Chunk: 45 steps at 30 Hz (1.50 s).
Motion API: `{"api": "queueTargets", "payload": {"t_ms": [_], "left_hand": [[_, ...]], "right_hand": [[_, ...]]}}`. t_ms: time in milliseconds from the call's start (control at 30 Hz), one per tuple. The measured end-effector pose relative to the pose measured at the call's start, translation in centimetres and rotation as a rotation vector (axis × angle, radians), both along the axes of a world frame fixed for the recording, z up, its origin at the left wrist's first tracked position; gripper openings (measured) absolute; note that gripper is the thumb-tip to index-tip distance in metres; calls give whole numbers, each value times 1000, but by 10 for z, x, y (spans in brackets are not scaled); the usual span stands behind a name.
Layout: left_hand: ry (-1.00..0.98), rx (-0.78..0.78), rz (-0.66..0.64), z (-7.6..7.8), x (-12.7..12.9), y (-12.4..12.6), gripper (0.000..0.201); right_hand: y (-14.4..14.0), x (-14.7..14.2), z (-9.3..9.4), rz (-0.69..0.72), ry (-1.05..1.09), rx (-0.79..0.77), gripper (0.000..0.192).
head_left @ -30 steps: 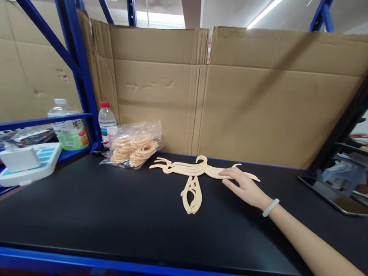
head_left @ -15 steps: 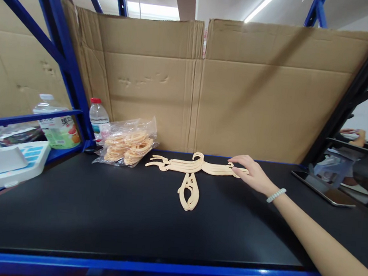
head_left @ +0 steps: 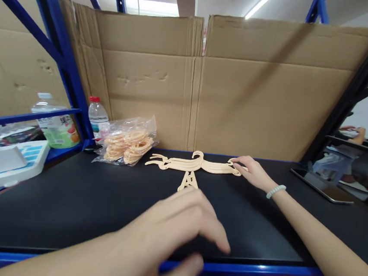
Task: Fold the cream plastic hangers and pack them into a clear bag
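Note:
A cream folding clothes hanger (head_left: 181, 164) lies spread on the black table, its hook towards the back. At its right end, my right hand (head_left: 251, 170) closes its fingertips on the small notched tip. Below the hanger's middle lies a second, folded cream piece (head_left: 189, 180), mostly covered by my left hand. My left hand (head_left: 178, 228) is in the foreground above the table's front part, slightly blurred, fingers and thumb apart and holding nothing.
A clear bag (head_left: 129, 143) of cream hangers lies at the back left, beside a red-capped bottle (head_left: 97, 114). A dark phone-like slab (head_left: 321, 186) rests at the right. Cardboard (head_left: 272, 99) walls the back. Blue frame posts (head_left: 65, 66) stand left, near a white-and-blue device (head_left: 15, 161).
My left hand has come in from the bottom edge, over the folded piece. My right hand stays at the hanger's right end, where the tip that stuck out has folded in or become hidden.

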<state>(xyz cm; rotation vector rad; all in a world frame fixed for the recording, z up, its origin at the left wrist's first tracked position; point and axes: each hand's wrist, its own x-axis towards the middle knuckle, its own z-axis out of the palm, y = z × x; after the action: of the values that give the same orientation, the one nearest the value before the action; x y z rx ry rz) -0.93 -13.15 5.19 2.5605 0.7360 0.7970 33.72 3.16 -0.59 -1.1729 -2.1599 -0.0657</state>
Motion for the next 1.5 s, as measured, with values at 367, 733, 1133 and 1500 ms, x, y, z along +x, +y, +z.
{"api": "queueTargets", "payload": {"t_ms": [367,733,1133,1500], "left_hand": [[-224,-127,357,-42,-9,112,17],[-431,-375,359,-60,-11,112,19],[-560,-583,328,-63,-10,113,26],[-988,-974,512,-48,-9,111,41]], "right_hand": [[-1,-20,-13,64,-106,-58,15],[-1,-21,-16,72,-67,-60,20],[-14,-25,-3,-8,90,-153,18],[-20,-27,6,76,260,-184,29]]}}
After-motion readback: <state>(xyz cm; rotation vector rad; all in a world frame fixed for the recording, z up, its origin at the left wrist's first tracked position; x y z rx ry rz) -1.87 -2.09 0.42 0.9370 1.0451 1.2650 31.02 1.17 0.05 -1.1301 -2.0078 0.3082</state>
